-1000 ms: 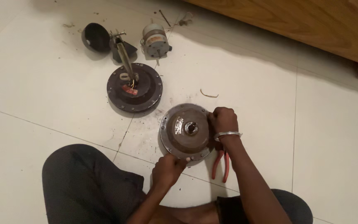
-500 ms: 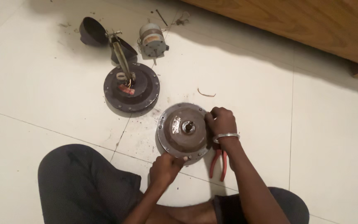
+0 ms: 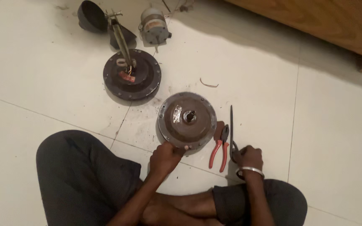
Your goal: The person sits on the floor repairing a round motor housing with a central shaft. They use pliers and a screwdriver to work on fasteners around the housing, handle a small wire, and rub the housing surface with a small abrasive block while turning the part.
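We sit cross-legged on the tiled floor (image 3: 323, 125), looking down. Left hand (image 3: 165, 157) rests at the near rim of the round motor housing (image 3: 187, 121), fingers curled onto the rim edge; whether it is a firm clamp or just a touch we cannot tell. The housing lies flat on the floor, shaft stub pointing up at its centre, straight ahead of the left hand and touching it.

Right hand (image 3: 249, 158) is closed around the near end of a long dark tool (image 3: 231, 129), probably a screwdriver or a rod; we cannot tell which. Its long axis runs away from us, nearly straight up the frame, tip lying just right of the housing rim. So the housing sits to the left and ahead of the right hand, and the tool runs alongside it, not pointing at it.

Red-handled pliers (image 3: 221, 148) lie on the floor between the housing and the dark tool, handles toward us, jaws away, untouched by either hand. The left hand is the nearer one to the housing; the right hand is nearer the pliers.

Further off: a second round motor part (image 3: 132, 75) with a rod standing on it, a dark cup-shaped cover (image 3: 89, 16), a small grey cylindrical part (image 3: 153, 26), a bit of wire (image 3: 209, 84). Wooden furniture (image 3: 315, 21) top right.
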